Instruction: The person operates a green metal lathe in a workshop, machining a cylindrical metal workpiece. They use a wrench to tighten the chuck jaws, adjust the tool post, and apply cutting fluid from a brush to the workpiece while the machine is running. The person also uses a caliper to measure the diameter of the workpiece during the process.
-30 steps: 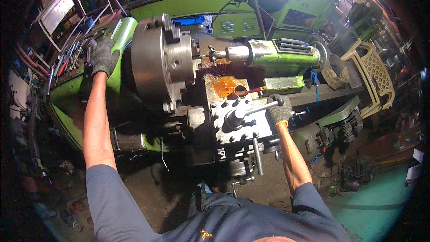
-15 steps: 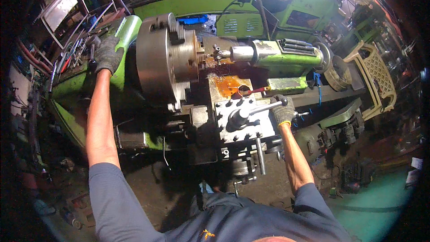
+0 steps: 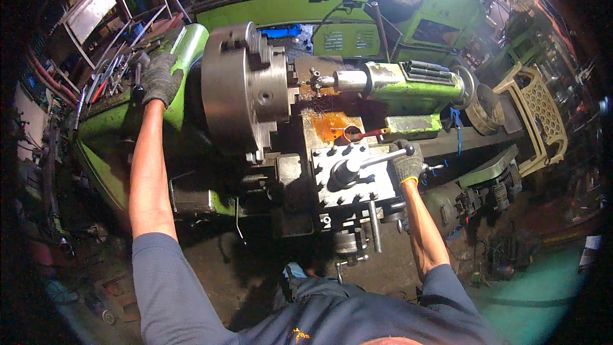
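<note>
Head view: the left hand (image 3: 163, 78), in a dark knit glove, rests back upward on the green headstock (image 3: 190, 46), just beside a dark-knobbed lever (image 3: 137, 92). Its fingers are partly lost against the dark glove, so I cannot tell how narrow its grip is or whether the thumb touches the lever. The large steel chuck (image 3: 223, 92) stands to its right, near but apart. Since a glove can snag, this hand is best placed well back from the chuck's rim, with the forearm out to the left as it is here.

The right hand (image 3: 408, 166), gloved too, is at the right edge of the square tool post (image 3: 367, 190), where the ball-ended clamping handle (image 3: 381, 157) slants across it. Fingertips show beyond the handle; whether they wrap around it or only lie under it, I cannot tell. A full hold near the ball end would give the best leverage and control. A red-handled tool (image 3: 373, 133) lies just behind the tool post, and the tailstock (image 3: 415, 91) sits farther back; it would be sensible to swing the elbow and sleeve clear of both.
</note>
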`<state>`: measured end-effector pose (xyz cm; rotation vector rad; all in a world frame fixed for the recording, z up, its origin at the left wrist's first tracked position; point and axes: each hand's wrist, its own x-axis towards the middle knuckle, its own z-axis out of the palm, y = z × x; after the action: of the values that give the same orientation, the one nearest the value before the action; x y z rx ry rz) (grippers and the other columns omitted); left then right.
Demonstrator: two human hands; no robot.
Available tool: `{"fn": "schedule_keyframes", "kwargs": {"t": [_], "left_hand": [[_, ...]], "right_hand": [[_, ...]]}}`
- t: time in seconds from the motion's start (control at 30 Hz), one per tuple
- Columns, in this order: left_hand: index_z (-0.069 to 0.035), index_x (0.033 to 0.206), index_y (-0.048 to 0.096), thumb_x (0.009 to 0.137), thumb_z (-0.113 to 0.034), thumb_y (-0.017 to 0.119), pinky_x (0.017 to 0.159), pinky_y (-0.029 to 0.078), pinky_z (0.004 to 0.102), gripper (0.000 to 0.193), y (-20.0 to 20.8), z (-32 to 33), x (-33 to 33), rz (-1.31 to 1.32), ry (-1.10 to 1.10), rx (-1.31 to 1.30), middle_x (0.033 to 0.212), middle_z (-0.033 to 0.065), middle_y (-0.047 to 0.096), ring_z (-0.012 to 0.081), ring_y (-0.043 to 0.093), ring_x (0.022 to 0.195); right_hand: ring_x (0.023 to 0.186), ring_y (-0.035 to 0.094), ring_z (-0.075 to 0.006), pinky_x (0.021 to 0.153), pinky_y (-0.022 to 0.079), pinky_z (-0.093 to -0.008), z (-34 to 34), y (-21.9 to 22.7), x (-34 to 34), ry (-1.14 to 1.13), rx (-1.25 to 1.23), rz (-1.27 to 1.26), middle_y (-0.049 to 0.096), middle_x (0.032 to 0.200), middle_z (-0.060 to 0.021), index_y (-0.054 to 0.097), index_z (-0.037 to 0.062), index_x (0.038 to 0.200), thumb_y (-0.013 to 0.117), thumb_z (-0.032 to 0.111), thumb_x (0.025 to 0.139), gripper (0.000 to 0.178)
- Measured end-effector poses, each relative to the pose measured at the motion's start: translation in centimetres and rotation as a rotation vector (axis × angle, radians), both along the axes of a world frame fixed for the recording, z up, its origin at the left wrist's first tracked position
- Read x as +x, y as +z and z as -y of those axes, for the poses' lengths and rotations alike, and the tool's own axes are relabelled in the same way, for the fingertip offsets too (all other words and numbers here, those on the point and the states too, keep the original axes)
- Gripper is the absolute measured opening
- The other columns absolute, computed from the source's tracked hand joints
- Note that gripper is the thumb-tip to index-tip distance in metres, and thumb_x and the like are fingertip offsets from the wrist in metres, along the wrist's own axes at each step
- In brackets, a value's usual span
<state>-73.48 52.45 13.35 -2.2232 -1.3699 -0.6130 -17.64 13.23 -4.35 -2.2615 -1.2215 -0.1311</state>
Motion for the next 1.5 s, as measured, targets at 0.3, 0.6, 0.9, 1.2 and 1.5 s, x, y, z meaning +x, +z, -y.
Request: {"fn": "schedule_keyframes", "kwargs": {"t": [0.3, 0.6, 0.9, 1.2, 1.5], "left_hand": [[-0.007, 0.118, 0.070, 0.082, -0.031, 0.069, 0.109, 0.041, 0.0448, 0.043, 0.0, -0.1, 0.2, 0.014, -0.002, -0.049, 0.128, 0.0164, 0.064, 0.0344, 0.057, 0.123], [-0.007, 0.118, 0.070, 0.083, -0.032, 0.068, 0.109, 0.040, 0.0447, 0.044, -0.6, -0.7, -0.1, 0.044, -0.020, -0.034, 0.129, 0.0170, 0.064, 0.0351, 0.056, 0.124], [-0.007, 0.118, 0.070, 0.084, -0.032, 0.068, 0.110, 0.040, 0.0443, 0.042, 0.4, 0.8, 0.8, 0.037, 0.029, -0.113, 0.129, 0.0161, 0.064, 0.0345, 0.056, 0.124], [-0.008, 0.115, 0.071, 0.084, -0.030, 0.067, 0.105, 0.043, 0.0447, 0.038, 0.0, 0.2, 0.2, 0.018, -0.006, -0.015, 0.123, 0.0144, 0.066, 0.0343, 0.059, 0.118], [-0.007, 0.109, 0.072, 0.081, -0.030, 0.069, 0.103, 0.044, 0.0453, 0.036, -0.5, -0.7, -0.4, 0.005, -0.043, 0.020, 0.120, 0.0149, 0.067, 0.0339, 0.060, 0.115]], "right_hand": [[0.082, 0.064, -0.0363, 0.077, 0.049, -0.0450, 0.1, 1.4, -1.6, -0.034, 0.107, -0.004, 0.067, 0.082, -0.0184, 0.074, 0.0061, 0.087, 0.069, 0.031, 0.082, 0.026], [0.080, 0.064, -0.0343, 0.077, 0.049, -0.0431, 0.0, -1.6, 0.5, -0.001, 0.150, 0.001, 0.068, 0.081, -0.0164, 0.072, 0.0050, 0.083, 0.069, 0.029, 0.083, 0.024], [0.089, 0.065, -0.0346, 0.083, 0.049, -0.0426, 0.1, -2.0, 1.0, -0.015, 0.013, 0.050, 0.071, 0.091, -0.0138, 0.074, 0.0111, 0.094, 0.069, 0.023, 0.083, 0.017], [0.082, 0.065, -0.0321, 0.078, 0.049, -0.0412, -0.1, -2.2, 1.1, 0.012, 0.076, 0.050, 0.070, 0.084, -0.0141, 0.073, 0.0083, 0.089, 0.069, 0.023, 0.084, 0.016], [0.086, 0.065, -0.0338, 0.081, 0.050, -0.0419, -0.1, -1.5, 0.6, -0.022, 0.036, -0.007, 0.071, 0.090, -0.0135, 0.074, 0.0118, 0.094, 0.069, 0.025, 0.085, 0.017]]}}
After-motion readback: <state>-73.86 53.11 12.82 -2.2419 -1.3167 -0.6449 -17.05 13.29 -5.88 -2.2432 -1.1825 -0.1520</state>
